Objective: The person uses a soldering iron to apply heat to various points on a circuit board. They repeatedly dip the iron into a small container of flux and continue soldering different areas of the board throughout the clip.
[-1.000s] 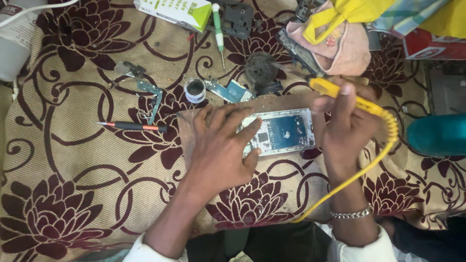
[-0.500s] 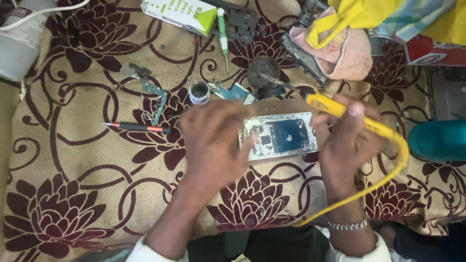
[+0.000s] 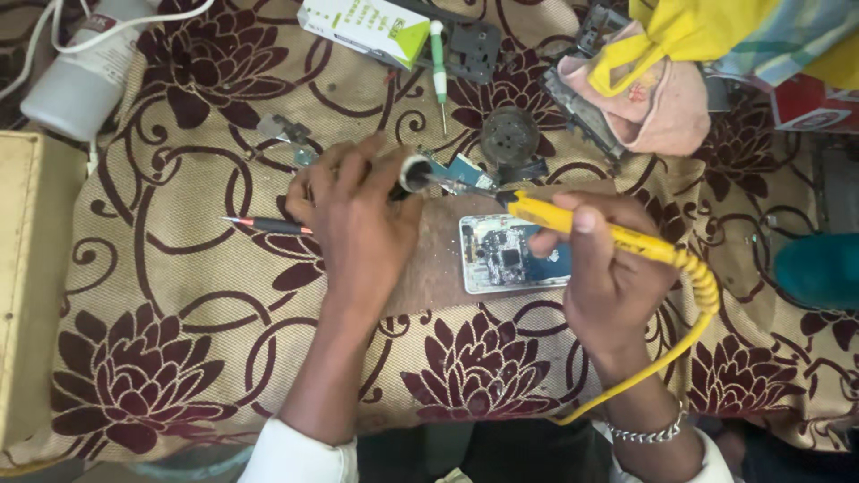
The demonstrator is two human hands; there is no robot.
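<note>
At frame centre, gripped yellow soldering iron in right hand, left hand fingers clamped on small tin; opened phone unsoldered yet.

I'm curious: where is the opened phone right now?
The opened phone lies on a brown board mid-table, between the left hand and the right hand.
</note>
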